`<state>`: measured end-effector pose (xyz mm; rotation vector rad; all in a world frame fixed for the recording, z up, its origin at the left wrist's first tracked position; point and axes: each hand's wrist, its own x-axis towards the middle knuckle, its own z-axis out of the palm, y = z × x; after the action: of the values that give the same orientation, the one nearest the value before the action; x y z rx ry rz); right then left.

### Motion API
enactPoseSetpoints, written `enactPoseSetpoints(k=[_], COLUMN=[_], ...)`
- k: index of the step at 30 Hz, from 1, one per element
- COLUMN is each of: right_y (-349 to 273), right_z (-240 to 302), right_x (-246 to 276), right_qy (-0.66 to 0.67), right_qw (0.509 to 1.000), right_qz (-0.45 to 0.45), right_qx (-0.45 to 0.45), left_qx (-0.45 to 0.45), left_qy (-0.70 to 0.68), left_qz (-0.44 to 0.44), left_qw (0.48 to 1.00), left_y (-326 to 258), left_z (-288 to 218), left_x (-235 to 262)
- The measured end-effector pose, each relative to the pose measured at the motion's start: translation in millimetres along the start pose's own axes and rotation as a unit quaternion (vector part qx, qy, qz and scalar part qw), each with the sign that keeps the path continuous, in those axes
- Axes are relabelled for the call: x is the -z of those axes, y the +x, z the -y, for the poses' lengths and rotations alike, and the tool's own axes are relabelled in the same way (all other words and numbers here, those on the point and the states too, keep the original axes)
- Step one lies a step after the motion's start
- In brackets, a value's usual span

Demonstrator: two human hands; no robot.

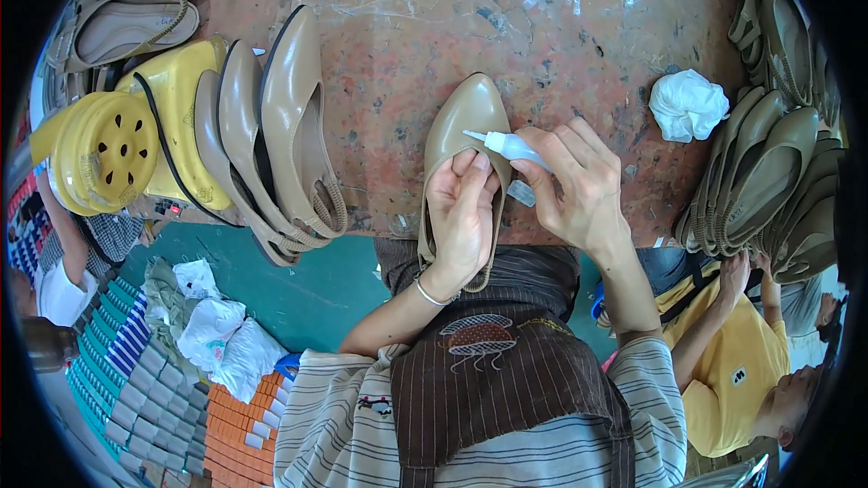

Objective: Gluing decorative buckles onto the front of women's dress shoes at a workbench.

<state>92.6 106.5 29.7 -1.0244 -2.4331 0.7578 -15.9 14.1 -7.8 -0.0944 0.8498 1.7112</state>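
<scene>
A beige pointed slingback shoe [472, 101] lies on the worn table in front of me, toe away from me. My left hand [463, 203] reaches into its opening, with thumb and fingers pinched on the upper's front edge. In my right hand [579, 176] is a small white squeeze bottle with a thin nozzle [517, 148], tilted so the tip points left over the shoe's vamp. Fingers and thumb close round the bottle; part of its body is hidden by them. A small clear piece [521, 192] lies beside the shoe, under the bottle.
Several beige slingbacks [294, 99] lean by a yellow machine [176, 126] on the left. More shoes [768, 172] stack at the right edge, near a crumpled white wad [688, 106]. A person in yellow [737, 352] works at the right; another person's arm [63, 226] shows left.
</scene>
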Motion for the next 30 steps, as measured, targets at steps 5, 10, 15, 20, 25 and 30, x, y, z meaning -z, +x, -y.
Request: enactPoseSetpoints(k=[5, 10, 15, 20, 25, 30], right_y=[1, 4, 6, 3, 2, 14], right_z=[0, 2, 5, 2, -8, -37], right_x=[2, 2, 3, 9, 10, -7], right_qy=[-0.003, -0.004, -0.004, -0.002, 0.071, 0.279], right_qw=[1.0, 1.0, 1.0, 1.0, 0.996, 0.937], right_qz=[0.005, 0.002, 0.009, 0.016, 0.006, -0.139], right_qx=[-0.001, 0.002, -0.002, -0.017, -0.059, -0.156], left_qx=[0.001, 0.004, 0.007, 0.008, 0.008, 0.016], left_qy=[-0.014, -0.024, -0.011, -0.008, -0.002, -0.001], left_qz=[0.006, 0.02, -0.016, -0.011, -0.031, -0.017], left_qw=[1.0, 1.0, 1.0, 1.0, 0.999, 1.0], left_y=[0, 1, 0, 1, 0, 0], left_z=[1, 2, 0, -3, -2, -1], left_x=[2, 7, -1, -4, -1, -2])
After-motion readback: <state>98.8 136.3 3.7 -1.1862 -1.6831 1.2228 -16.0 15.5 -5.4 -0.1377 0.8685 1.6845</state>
